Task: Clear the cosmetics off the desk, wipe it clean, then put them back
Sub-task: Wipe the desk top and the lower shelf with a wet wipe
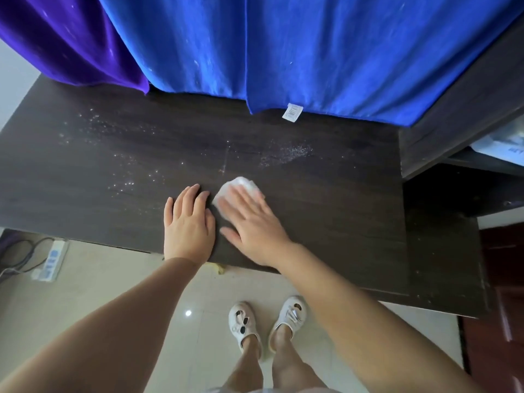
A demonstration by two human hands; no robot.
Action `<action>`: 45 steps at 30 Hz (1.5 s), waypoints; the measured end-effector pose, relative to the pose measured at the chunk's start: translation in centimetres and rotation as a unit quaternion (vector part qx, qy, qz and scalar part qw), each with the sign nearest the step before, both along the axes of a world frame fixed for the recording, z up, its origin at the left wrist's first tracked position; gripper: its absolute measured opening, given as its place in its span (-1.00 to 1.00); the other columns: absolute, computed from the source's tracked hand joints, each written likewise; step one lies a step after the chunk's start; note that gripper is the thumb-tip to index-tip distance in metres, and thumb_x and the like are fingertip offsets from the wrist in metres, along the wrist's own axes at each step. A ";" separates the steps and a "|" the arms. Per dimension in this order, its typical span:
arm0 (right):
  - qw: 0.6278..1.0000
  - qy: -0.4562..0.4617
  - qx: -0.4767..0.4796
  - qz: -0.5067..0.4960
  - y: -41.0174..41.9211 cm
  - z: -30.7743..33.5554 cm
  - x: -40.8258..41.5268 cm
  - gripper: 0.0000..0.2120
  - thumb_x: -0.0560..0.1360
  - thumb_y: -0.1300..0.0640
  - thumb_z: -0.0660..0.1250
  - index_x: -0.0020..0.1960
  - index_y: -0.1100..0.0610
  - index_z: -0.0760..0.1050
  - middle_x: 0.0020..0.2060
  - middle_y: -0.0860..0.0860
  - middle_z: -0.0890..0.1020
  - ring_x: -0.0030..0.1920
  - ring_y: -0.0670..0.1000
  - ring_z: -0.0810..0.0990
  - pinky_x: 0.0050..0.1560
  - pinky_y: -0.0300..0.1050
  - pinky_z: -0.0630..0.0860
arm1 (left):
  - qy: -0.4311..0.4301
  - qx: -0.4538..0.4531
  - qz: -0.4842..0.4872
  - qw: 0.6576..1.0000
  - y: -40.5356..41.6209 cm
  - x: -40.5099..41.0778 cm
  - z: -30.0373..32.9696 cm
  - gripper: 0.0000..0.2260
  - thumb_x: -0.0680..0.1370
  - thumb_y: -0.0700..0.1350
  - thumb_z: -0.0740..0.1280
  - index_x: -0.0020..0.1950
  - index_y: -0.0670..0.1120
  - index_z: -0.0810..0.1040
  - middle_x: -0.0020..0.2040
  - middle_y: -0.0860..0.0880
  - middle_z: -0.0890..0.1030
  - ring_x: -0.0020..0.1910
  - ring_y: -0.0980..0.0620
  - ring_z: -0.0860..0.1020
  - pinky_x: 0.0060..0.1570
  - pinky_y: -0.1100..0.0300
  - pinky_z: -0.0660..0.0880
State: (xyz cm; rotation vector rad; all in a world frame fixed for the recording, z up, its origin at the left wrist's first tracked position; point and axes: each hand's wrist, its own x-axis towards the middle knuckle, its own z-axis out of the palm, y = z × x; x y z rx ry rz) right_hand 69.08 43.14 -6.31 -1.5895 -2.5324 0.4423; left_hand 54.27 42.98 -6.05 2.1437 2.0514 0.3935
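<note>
Desk (326,211) runs left-right; right hand (249,219) presses wipe (241,184).

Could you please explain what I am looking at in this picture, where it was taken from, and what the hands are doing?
There is no machine here. A camera worn on a person's head looks down at their own two bare arms. The dark desk carries white specks and a powdery smear, and no cosmetics show on it. The right hand presses a white wipe flat on the wood with straight fingers. The left hand rests flat beside it, holding nothing. Blue and purple cloths hang behind the desk; a power strip lies on the floor.
</note>
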 end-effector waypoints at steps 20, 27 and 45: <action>0.997 -0.016 0.061 0.046 4.0 1.2 5.3 -0.55 0.53 -0.05 0.02 0.37 0.05 0.31 0.37 0.05 0.36 0.44 0.14 0.20 0.50 0.07 0.01 | 0.014 -0.003 0.006 1.000 0.0 0.3 0.2 -0.58 0.50 -0.08 -0.02 0.22 -0.20 0.46 0.30 -0.18 0.46 0.32 -0.16 0.35 0.36 -0.16 0.17; 0.884 -0.076 0.039 -0.460 7.7 0.2 18.6 -0.50 0.44 -0.11 -0.12 0.10 0.19 0.37 0.18 0.18 0.43 0.30 0.22 0.31 0.40 0.18 0.12 | 0.016 -0.007 0.003 1.000 0.0 0.2 0.2 -0.58 0.51 -0.08 -0.01 0.23 -0.20 0.46 0.30 -0.18 0.46 0.33 -0.17 0.35 0.37 -0.16 0.17; 0.878 -0.043 -0.011 -0.477 10.3 0.3 14.7 -0.45 0.57 -0.09 -0.01 0.45 0.21 0.13 0.48 0.21 0.10 0.50 0.16 -0.04 0.48 0.15 -0.18 | 0.025 0.006 0.006 1.000 0.0 0.3 0.1 -0.60 0.51 -0.08 0.01 0.22 -0.20 0.47 0.29 -0.18 0.47 0.31 -0.12 0.32 0.36 -0.13 0.16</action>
